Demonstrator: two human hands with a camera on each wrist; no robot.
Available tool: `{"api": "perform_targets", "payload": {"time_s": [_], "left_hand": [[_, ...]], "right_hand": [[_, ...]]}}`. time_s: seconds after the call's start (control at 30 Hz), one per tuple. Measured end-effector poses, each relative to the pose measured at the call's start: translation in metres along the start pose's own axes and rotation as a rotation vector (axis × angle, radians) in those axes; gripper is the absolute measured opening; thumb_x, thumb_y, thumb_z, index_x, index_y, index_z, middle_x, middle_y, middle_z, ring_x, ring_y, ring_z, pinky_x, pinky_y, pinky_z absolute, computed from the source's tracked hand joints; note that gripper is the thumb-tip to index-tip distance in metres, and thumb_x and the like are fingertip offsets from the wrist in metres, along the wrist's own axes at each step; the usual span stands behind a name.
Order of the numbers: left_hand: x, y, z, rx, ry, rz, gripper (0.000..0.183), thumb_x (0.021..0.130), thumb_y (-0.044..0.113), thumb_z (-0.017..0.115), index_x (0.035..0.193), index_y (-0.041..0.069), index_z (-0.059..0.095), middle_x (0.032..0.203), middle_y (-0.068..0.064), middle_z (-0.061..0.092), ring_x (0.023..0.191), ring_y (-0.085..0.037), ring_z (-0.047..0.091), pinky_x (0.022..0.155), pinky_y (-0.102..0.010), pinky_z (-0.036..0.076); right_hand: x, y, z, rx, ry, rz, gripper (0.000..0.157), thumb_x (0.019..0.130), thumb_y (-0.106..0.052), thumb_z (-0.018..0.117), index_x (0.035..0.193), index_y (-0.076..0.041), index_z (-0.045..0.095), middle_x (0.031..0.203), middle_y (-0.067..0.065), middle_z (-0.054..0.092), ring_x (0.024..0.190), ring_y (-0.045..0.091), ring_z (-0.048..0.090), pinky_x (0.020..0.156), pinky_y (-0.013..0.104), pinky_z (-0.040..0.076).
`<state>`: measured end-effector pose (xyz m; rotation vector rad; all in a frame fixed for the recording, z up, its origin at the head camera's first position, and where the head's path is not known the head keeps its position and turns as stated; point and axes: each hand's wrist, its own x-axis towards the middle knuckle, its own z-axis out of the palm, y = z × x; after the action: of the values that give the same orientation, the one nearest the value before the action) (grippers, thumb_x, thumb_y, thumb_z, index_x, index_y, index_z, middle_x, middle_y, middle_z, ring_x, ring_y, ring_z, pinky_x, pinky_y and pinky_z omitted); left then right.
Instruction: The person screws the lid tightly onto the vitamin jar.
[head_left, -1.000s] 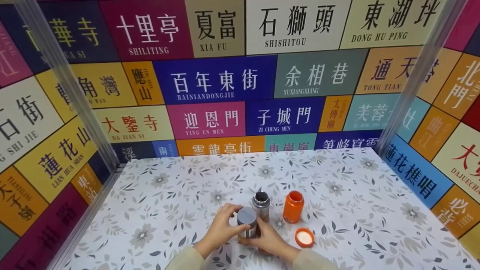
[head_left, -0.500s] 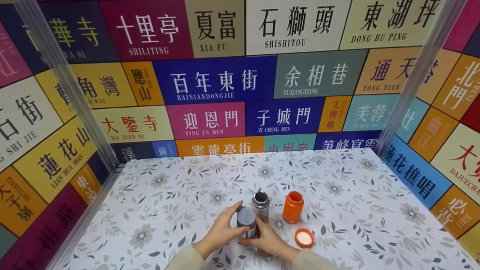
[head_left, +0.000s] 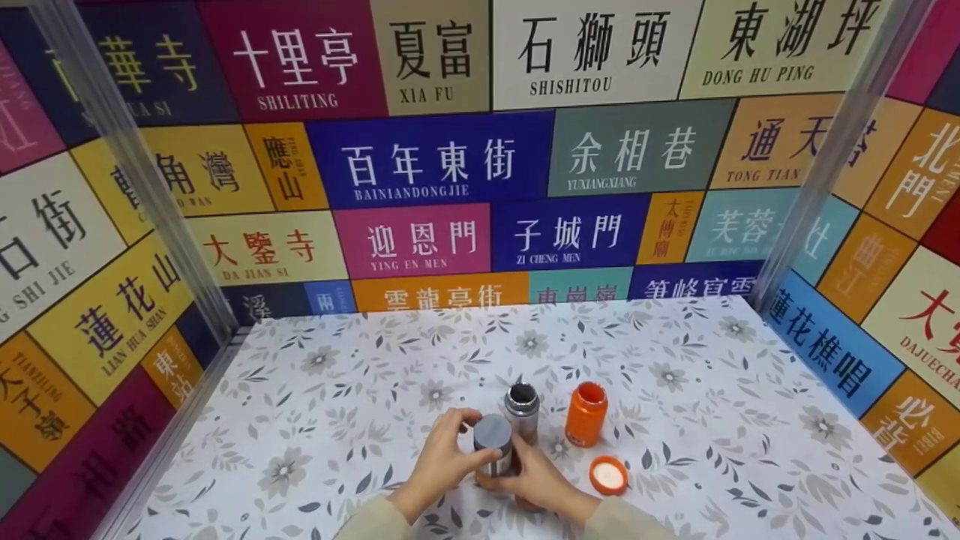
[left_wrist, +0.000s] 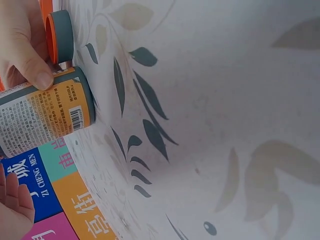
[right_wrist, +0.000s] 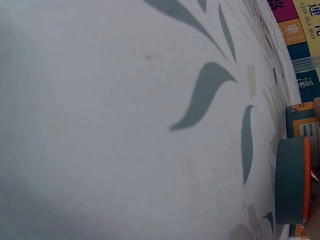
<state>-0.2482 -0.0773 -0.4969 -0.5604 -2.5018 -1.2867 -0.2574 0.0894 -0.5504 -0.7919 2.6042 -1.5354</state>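
Plainly, we have both hands on one upright labelled bottle, set toward 6 o'clock on the flower-printed surface. Our left hand comes in from its 8 o'clock side, thumb and fingers clamped about the grey top. Our right hand, at about 4 o'clock of the bottle, grips the body lower down, its thumb pressed on the yellow-and-white label, where a barcode shows. Whether the base touches the surface we cannot tell.

Just beside the base, at about 4 o'clock, a loose grey lid with an orange rim stands close to our right hand; whether the fingers touch it we cannot tell. Near the labelled bottle at 1 o'clock stands a silver-grey bottle, its dark mouth uncovered. Farther off, at 2 o'clock, an orange bottle stands upright, uncovered too. Toward 3 o'clock an orange lid lies with its pale inside facing up. We wear beige sleeves. Past the surface, from 10 through 2 o'clock, runs a wall of coloured name panels, with upright posts at its corners.
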Motion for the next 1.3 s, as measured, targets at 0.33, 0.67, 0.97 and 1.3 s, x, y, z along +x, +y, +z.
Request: {"api": "perform_targets", "payload": {"time_s": [0.33, 0.67, 0.97, 1.3], "left_hand": [[0.004, -0.003, -0.007, -0.016, -0.136, 0.017, 0.047, 0.069, 0.029, 0.063, 0.11, 0.008, 0.052, 0.107, -0.001, 0.052, 0.097, -0.018, 0.045, 0.083, -0.034, 0.036], [0.01, -0.004, -0.01, -0.164, -0.276, -0.049, 0.052, 0.069, 0.016, 0.056, 0.12, 0.01, 0.045, 0.119, -0.004, 0.046, 0.109, -0.021, 0.039, 0.092, -0.04, 0.028], [0.002, 0.0, 0.002, -0.029, -0.111, -0.036, 0.064, 0.066, 0.043, 0.063, 0.117, 0.01, 0.042, 0.111, -0.002, 0.048, 0.099, -0.019, 0.042, 0.083, -0.034, 0.035], [0.001, 0.001, 0.001, -0.007, -0.008, 0.0, 0.051, 0.063, 0.042, 0.065, 0.1, 0.009, 0.053, 0.095, 0.001, 0.052, 0.084, -0.018, 0.047, 0.074, -0.03, 0.039]], "right_hand": [[0.001, 0.001, -0.001, 0.037, -0.032, 0.058, 0.072, 0.067, -0.037, 0.066, 0.126, -0.019, 0.03, 0.119, 0.001, 0.045, 0.104, 0.013, 0.043, 0.087, 0.031, 0.034], [0.002, 0.002, 0.0, 0.054, -0.04, 0.067, 0.071, 0.065, -0.035, 0.067, 0.125, -0.018, 0.032, 0.118, 0.002, 0.046, 0.105, 0.014, 0.044, 0.089, 0.035, 0.033], [0.001, 0.002, -0.001, -0.022, -0.026, 0.063, 0.075, 0.064, -0.042, 0.066, 0.127, -0.019, 0.031, 0.119, 0.005, 0.045, 0.105, 0.016, 0.042, 0.088, 0.037, 0.033], [-0.001, -0.002, -0.002, 0.051, -0.038, 0.033, 0.076, 0.067, -0.034, 0.066, 0.129, -0.028, 0.023, 0.124, 0.0, 0.04, 0.108, 0.012, 0.041, 0.09, 0.03, 0.032]]}}
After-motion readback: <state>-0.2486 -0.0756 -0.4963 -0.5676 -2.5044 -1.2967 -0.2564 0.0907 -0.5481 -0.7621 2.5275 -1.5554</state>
